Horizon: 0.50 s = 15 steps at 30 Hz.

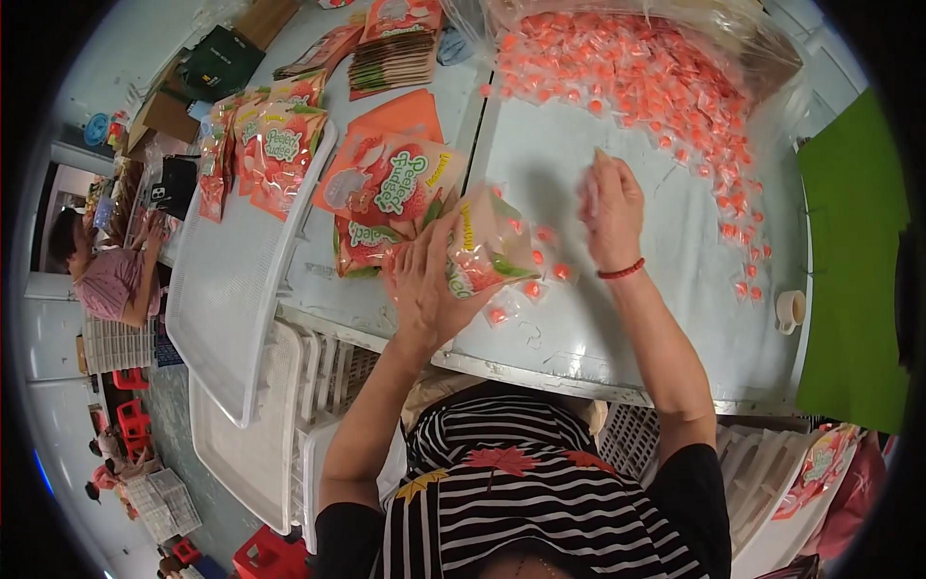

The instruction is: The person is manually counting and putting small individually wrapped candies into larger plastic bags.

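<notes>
My left hand [424, 280] grips a pink printed pouch [492, 236] near the table's front edge. The pouch stands tilted and bulges toward the right. Under and behind that hand lie flat printed pouches [371, 179] of the same kind. My right hand [614, 207] is raised over the table to the right, its fingers curled closed; what they hold, if anything, I cannot make out. Between the hands several clear-wrapped red sweets [532, 288] lie loose beside the pouch. A large heap of the same wrapped sweets [627, 82] spreads across the far right.
A white perforated tray [227, 280] at the left bears filled pouches [280, 150]. More trays [246, 425] are stacked below it. Flat pouches [391, 63] are piled at the back. A tape roll [790, 311] sits by a green panel [854, 251]. Another person [116, 280] works far left.
</notes>
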{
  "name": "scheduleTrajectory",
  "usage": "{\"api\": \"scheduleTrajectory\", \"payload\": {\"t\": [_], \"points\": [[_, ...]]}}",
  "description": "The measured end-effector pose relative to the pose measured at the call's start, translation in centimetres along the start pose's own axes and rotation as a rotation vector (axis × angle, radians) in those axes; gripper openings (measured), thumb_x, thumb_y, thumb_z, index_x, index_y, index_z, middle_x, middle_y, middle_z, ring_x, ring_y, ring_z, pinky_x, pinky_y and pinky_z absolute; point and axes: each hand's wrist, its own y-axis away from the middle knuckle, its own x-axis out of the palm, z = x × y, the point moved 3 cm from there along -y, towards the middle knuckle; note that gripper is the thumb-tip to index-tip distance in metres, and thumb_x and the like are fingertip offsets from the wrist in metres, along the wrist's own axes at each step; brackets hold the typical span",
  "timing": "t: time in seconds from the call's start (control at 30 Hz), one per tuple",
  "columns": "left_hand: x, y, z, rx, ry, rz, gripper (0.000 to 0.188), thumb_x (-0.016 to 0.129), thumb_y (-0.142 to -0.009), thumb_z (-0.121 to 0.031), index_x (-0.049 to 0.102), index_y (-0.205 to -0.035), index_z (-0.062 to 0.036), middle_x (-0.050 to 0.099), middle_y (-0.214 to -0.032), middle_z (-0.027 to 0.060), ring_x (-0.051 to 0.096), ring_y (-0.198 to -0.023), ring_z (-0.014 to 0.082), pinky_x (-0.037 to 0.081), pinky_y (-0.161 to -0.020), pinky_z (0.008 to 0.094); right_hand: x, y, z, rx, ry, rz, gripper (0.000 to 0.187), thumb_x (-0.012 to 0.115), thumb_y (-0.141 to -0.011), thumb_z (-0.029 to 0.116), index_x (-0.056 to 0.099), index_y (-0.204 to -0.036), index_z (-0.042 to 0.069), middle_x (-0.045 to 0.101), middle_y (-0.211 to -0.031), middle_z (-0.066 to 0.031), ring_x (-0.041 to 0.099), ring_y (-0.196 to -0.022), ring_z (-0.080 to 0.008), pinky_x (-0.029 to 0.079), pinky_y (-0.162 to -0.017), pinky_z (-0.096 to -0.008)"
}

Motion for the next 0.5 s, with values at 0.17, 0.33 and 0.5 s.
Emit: {"api": "scheduleTrajectory", "payload": {"t": [0.17, 0.33, 0.5], "points": [[0.5, 0.3, 0.3, -0.066, -0.034, -0.055, 0.100, 0.087, -0.053, -0.037, 0.038, -0.135, -0.0049, 0.053, -0.123, 0.0151, 0.052, -0.110, 0.0334, 0.037, -0.094, 0.0456, 6.8, 3.4, 2.4, 0.111, -0.477, 0.149, 0.023, 0.053, -0.096, 0.026, 0.051, -0.084, 0.006, 0.048, -0.065, 0.0028, 0.040, -0.055, -0.0024, 0.032, -0.050, -0.0184], [0.9, 0.3, 0.3, -0.108, -0.025, -0.078, 0.098, 0.085, -0.053, -0.041, 0.040, -0.134, -0.0086, 0.057, -0.118, 0.0115, 0.053, -0.108, 0.0295, 0.032, -0.096, 0.0462, 6.7, 3.7, 0.9, -0.055, 0.037, 0.279, 0.021, 0.052, -0.096, 0.022, 0.051, -0.089, 0.002, 0.051, -0.068, -0.0019, 0.046, -0.059, -0.0074, 0.039, -0.055, -0.0235], [1.1, 0.3, 0.8, -0.063, -0.032, -0.151, 0.096, 0.085, -0.053, -0.039, 0.042, -0.133, -0.0071, 0.059, -0.116, 0.0118, 0.056, -0.104, 0.0286, 0.037, -0.093, 0.0421, 6.1, 4.7, 1.6, -0.160, 0.436, 0.380, 0.027, 0.047, -0.098, 0.026, 0.050, -0.093, 0.000, 0.053, -0.075, -0.0025, 0.048, -0.065, -0.0072, 0.042, -0.061, -0.0227]]}}
